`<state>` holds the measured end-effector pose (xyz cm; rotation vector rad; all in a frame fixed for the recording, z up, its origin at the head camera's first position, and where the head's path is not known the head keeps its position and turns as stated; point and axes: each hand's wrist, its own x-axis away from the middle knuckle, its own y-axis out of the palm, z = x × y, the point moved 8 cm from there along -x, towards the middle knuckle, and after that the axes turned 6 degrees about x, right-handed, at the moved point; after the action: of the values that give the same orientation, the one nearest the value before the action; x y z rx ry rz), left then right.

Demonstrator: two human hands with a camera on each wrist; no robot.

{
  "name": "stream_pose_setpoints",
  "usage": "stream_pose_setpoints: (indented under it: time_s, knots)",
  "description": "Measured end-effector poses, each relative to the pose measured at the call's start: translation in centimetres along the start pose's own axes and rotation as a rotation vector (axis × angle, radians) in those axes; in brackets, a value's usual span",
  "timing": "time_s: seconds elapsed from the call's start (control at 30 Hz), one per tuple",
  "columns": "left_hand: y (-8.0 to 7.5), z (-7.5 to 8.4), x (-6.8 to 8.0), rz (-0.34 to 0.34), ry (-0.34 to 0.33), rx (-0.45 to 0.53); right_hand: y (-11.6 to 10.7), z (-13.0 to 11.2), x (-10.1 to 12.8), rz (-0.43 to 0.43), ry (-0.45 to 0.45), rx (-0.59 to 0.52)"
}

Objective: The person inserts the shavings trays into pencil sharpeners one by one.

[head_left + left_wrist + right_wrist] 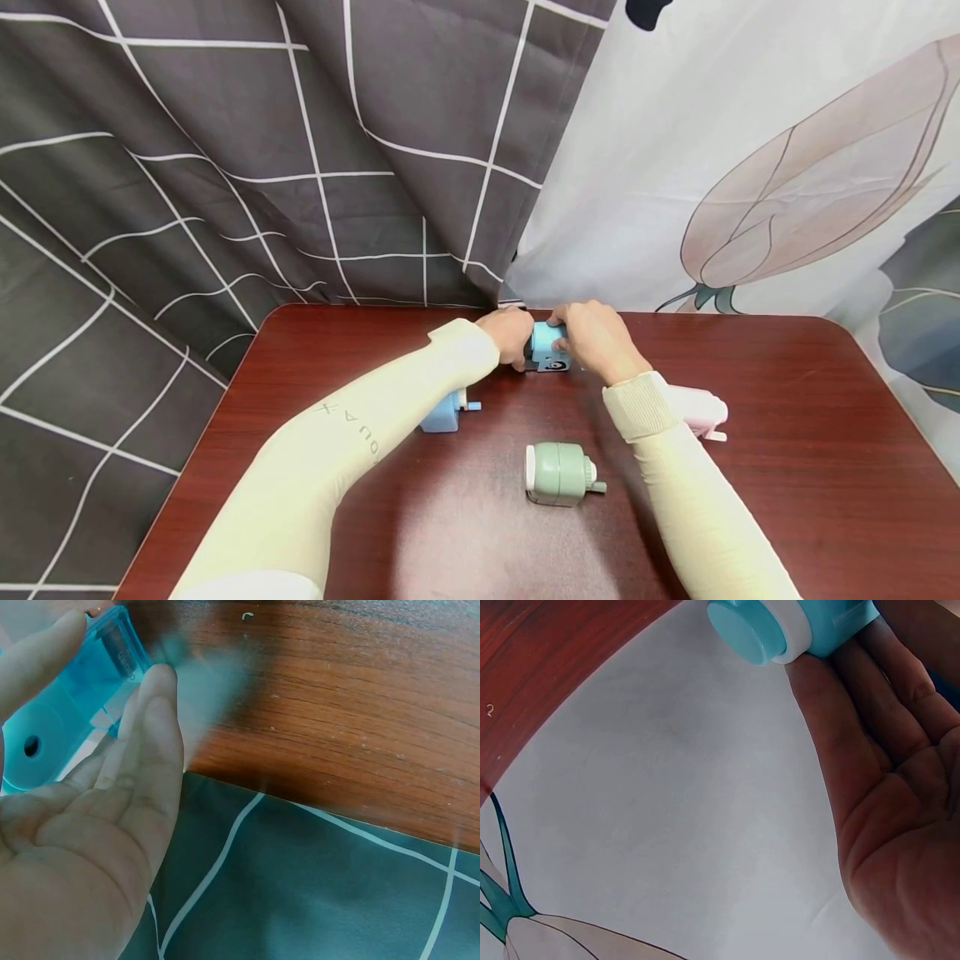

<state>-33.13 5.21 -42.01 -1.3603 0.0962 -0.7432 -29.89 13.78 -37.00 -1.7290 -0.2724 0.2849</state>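
At the far middle of the dark red table (787, 467), both hands hold a light blue pencil sharpener (548, 347) with a small panda picture on its front. My left hand (519, 340) grips its left side. In the left wrist view its fingers (150, 727) and thumb pinch the sharpener's clear blue part (71, 720). My right hand (576, 335) grips the right side. In the right wrist view its fingers (832, 697) lie against the blue body with a white ring (780, 626).
Three more sharpeners lie nearer me: a blue one (444, 413) half under my left forearm, a green one (558, 473) in the middle, a pink and white one (703, 413) beside my right wrist. Curtains (225, 167) hang right behind the table's far edge.
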Motion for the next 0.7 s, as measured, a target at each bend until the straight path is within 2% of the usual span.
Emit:
stream_pose_setpoints:
  time_s: [0.7]
  knots:
    - [0.12,0.03,-0.16,-0.004,0.003,-0.004,-0.21,-0.16,-0.07,0.016,-0.022,0.002]
